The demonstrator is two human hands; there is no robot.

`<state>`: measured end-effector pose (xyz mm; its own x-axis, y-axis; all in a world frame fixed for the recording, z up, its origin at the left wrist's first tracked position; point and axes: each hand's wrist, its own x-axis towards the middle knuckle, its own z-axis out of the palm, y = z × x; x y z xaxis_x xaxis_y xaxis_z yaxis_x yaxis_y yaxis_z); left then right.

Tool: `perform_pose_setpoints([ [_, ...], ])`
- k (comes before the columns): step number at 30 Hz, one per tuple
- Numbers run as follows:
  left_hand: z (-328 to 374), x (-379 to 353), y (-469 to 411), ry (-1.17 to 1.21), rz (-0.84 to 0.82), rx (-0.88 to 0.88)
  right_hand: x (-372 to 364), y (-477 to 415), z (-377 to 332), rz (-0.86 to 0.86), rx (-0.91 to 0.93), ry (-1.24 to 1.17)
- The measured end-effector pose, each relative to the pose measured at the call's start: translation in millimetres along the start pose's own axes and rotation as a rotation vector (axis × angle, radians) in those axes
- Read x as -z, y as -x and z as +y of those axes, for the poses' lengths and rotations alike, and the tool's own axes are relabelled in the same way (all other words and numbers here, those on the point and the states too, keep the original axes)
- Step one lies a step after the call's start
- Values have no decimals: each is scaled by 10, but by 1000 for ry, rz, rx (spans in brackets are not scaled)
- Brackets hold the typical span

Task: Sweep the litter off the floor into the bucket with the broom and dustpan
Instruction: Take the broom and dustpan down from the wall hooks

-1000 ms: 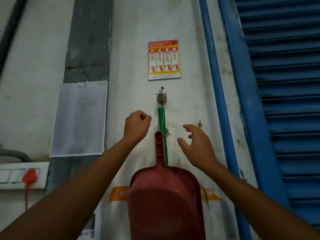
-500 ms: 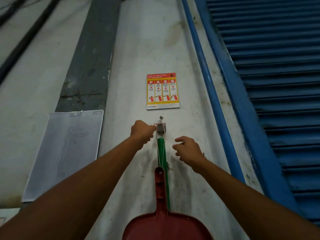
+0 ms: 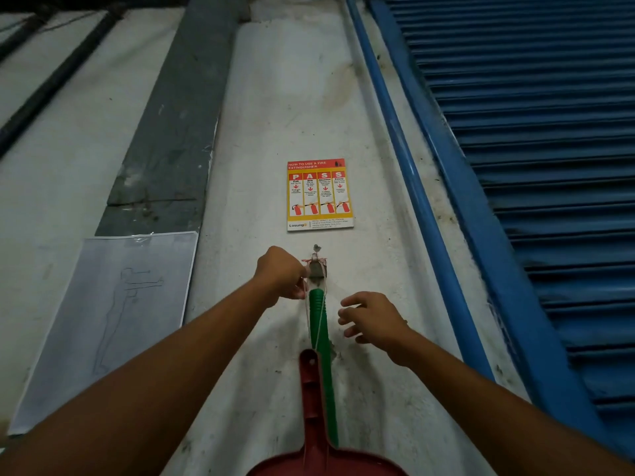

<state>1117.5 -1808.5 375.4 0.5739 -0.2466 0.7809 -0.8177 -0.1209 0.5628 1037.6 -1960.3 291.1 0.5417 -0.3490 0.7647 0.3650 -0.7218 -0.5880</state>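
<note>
The green broom [image 3: 318, 309] hangs upright between the left hand [image 3: 280, 273] and right hand [image 3: 372, 319], its top beside the left. The red dustpan [image 3: 314, 407] hangs by a string [image 3: 321, 322] below both.

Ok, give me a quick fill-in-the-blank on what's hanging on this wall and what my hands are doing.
1. The dustpan hanging from the hook is ____ in colour.
2. The broom handle behind it is ____.
3. The poster above the hook explains how to use a fire ____.
4. The right hand hovers open beside the handle; the hand pinching the string at the hook is the ____ one.

Missing words: red; green; extinguisher; left.
</note>
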Motion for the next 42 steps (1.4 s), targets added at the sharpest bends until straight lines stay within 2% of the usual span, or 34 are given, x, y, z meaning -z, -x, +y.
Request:
perform_pose_setpoints([
  [7,104,102,-57,88,106,-73,-149,-13,-127,-70,15,-14],
  [13,274,56,-101,463,39,-38,-277,-48,-159,-104,1,-2],
  [15,304,8,-134,524,56,-31,-295,-51,-162,-134,-15,-1],
  [21,270,40,-156,612,277,-76,-301,-12,-108,-378,-199,155],
  [25,153,222,39,521,279,-27,-301,21,-29,-514,-309,192],
  [30,-40,465,394,368,45,93,-234,70,-80,-434,-316,162],
  [34,-200,570,616,312,-54,228,-122,96,-215,-320,-252,166],
  [38,-305,654,743,266,-68,313,-20,-25,-433,-224,-136,146],
  [42,-276,745,875,255,18,308,0,-60,-716,-233,-59,8],
])
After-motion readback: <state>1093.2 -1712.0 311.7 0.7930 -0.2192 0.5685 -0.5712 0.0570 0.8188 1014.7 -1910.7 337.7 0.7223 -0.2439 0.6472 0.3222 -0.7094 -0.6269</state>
